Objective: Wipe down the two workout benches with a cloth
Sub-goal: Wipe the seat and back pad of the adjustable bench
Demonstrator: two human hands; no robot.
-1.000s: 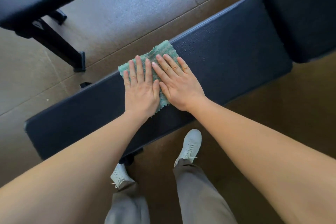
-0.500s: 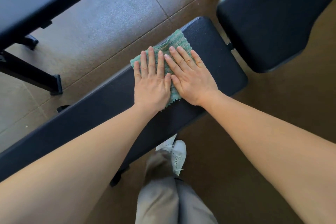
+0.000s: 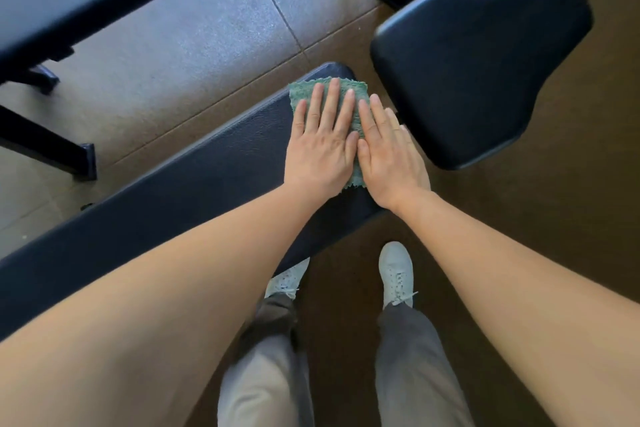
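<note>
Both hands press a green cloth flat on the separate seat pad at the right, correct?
Not quite. In the head view the left hand and right hand press the green cloth on the long bench pad's end; the seat pad is untouched.

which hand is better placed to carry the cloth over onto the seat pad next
Probably the right hand: it lies flat at the long pad's end, nearest the seat pad. The left hand covers most of the cloth, farther away.

Both hands are lying flat, palms down, side by side.

The left hand [image 3: 320, 146] is spreading its fingers toward 12 o'clock; the right hand [image 3: 389, 156] is angling toward 11 o'clock, its thumb touching the left hand's. Both bare forearms are reaching out nearly straight.
</note>
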